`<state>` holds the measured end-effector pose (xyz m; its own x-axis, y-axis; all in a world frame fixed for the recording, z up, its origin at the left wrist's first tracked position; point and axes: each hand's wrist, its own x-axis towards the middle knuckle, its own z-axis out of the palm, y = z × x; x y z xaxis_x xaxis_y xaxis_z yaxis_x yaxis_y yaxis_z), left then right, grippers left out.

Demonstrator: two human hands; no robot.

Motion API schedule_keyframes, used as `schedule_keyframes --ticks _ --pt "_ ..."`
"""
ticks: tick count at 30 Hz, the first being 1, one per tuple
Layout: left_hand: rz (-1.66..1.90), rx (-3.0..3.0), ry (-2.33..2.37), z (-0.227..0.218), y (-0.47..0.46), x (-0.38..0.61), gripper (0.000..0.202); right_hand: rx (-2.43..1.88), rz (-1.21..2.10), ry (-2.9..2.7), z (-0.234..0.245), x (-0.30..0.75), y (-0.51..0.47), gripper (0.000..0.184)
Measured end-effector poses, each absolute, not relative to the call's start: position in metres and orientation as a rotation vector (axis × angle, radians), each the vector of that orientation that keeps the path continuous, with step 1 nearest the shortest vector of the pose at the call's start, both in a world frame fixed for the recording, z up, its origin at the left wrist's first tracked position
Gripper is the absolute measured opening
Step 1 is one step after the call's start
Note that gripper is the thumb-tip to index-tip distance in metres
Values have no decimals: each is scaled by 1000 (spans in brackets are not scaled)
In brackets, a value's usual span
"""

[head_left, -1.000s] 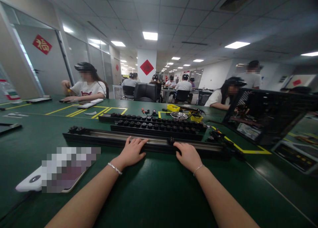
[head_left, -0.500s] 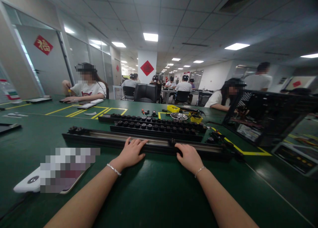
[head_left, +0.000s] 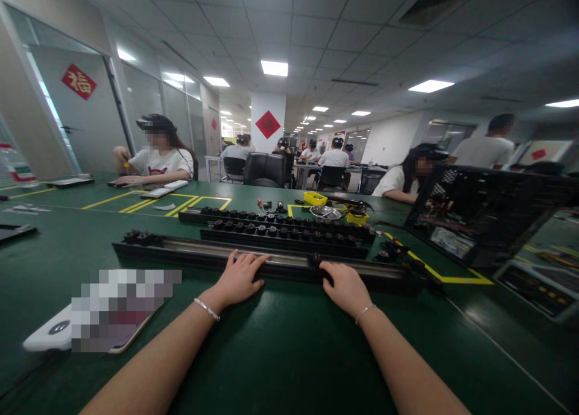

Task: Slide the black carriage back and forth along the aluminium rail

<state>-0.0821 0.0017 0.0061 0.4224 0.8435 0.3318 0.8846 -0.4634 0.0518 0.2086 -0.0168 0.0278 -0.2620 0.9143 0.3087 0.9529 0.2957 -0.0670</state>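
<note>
A long black rail (head_left: 190, 251) with a silver channel lies across the green table in front of me. My left hand (head_left: 239, 277) rests flat on its near edge with fingers stretched out. My right hand (head_left: 346, 287) lies on the rail further right, fingers curled over the edge next to a small black slider knob (head_left: 313, 259). Behind it lie two more black rails (head_left: 280, 227) lined with several black knobs.
A white phone (head_left: 58, 333) lies at the near left. A yellow box (head_left: 315, 197), a metal dish (head_left: 325, 212) and small tools sit behind the rails. An open black computer case (head_left: 484, 216) stands at the right. Other people sit at the tables beyond.
My hands stay on the rail. The view has shifted slightly, and the standing person at the far right has moved further right.
</note>
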Motion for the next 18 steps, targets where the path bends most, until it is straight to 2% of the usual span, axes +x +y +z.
schedule_keyframes --ticks 18 --pt "-475 -2545 -1558 6 2 -82 62 -1740 -196 -2267 30 213 -18 30"
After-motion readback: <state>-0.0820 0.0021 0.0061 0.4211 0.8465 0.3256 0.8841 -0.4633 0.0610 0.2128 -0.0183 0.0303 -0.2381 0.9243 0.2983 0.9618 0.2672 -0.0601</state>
